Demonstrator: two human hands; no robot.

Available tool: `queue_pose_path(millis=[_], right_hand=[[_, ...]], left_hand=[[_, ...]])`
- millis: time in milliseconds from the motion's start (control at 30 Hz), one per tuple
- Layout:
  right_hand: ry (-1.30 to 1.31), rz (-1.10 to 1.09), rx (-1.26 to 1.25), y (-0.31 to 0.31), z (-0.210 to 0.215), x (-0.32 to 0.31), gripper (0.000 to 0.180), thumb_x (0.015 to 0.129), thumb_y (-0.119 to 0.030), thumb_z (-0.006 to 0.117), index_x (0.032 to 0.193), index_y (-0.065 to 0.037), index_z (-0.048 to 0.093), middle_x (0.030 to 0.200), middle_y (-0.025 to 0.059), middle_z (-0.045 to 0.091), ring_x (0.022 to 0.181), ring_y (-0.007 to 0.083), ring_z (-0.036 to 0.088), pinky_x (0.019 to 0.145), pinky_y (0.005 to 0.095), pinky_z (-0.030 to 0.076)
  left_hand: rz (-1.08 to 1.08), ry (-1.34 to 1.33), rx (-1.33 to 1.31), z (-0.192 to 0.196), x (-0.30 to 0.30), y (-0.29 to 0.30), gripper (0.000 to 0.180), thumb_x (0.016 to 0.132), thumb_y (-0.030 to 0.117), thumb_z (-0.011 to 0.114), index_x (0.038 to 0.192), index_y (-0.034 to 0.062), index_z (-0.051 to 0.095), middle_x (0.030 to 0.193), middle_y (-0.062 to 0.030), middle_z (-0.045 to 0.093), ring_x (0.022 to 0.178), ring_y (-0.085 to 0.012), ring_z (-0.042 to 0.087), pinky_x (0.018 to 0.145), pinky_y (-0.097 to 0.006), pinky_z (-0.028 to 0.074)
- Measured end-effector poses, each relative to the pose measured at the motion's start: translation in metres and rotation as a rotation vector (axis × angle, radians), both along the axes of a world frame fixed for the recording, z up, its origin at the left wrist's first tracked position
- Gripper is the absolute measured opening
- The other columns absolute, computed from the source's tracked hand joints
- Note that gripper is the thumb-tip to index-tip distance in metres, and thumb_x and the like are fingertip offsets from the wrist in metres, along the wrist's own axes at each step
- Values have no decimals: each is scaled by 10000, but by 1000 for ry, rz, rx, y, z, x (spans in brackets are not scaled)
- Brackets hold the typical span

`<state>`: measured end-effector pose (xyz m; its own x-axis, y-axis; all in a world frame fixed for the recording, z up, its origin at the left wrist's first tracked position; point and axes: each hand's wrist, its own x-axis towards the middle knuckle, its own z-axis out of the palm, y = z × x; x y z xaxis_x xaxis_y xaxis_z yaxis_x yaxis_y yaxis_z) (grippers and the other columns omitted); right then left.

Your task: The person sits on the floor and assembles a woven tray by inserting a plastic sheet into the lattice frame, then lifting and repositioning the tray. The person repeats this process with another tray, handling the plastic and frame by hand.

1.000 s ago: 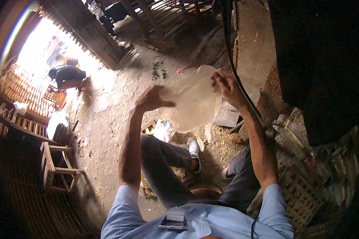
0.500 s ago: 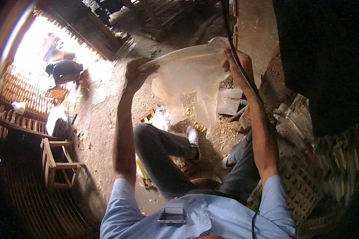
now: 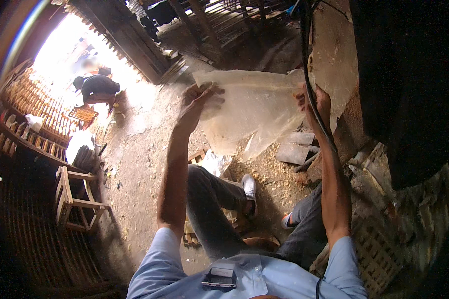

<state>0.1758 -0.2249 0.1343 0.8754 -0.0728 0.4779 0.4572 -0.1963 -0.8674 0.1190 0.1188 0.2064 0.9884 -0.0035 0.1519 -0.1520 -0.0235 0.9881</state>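
A thin, translucent, pale sheet (image 3: 252, 112) is held up in front of me with both arms raised. My left hand (image 3: 197, 102) grips its upper left corner. My right hand (image 3: 314, 102) grips its right edge, partly behind a dark cable (image 3: 312, 74) that hangs down in front of it. The sheet's lower part hangs loose above the dirt ground. My legs in grey trousers and white shoes (image 3: 248, 187) show below it.
Sawdust and flat stone slabs (image 3: 294, 152) lie on the ground under the sheet. A small wooden stool (image 3: 77, 202) stands at the left. A person (image 3: 97, 87) crouches in the bright doorway beside bamboo racks (image 3: 30, 109). A large dark mass (image 3: 404, 89) fills the right.
Both hands have lifted the sheet from about chest height to higher up and spread it wider; it now hangs more upright.
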Motion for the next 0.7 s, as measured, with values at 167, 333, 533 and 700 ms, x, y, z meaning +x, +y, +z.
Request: queue_pose_path(millis=[167, 333, 533, 700], right_hand=[[66, 62, 102, 2, 5, -4, 419, 1055, -414, 569, 1000, -22, 706, 752, 76, 700, 625, 117, 646, 590, 274, 523], [128, 73, 104, 10, 8, -16, 466, 1040, -480, 567, 955, -38, 691, 766, 71, 692, 660, 135, 655, 618, 310, 531], [182, 85, 154, 16, 7, -13, 461, 1055, -491, 529, 1013, -55, 676, 847, 53, 687, 693, 125, 629, 672, 302, 521], [180, 63, 135, 24, 24, -25, 446, 1061, -461, 531, 1017, -46, 691, 861, 49, 697, 732, 121, 646, 681, 306, 534]], left_hand=[[65, 9, -6, 0, -4, -2, 398, 996, 336, 686, 1201, -3, 647, 1042, -116, 736, 826, -180, 724, 704, -323, 621], [87, -12, -51, -11, -11, 4, 403, 1001, 307, 682, 1230, -20, 626, 1072, -138, 727, 852, -202, 726, 719, -344, 623], [84, -25, -80, -11, -11, 3, 402, 1006, 288, 676, 1257, -20, 614, 1094, -145, 725, 879, -209, 728, 740, -344, 620], [89, -52, -81, -9, -12, 10, 377, 1015, 271, 663, 1248, -22, 616, 1105, -155, 727, 890, -207, 727, 762, -346, 618]])
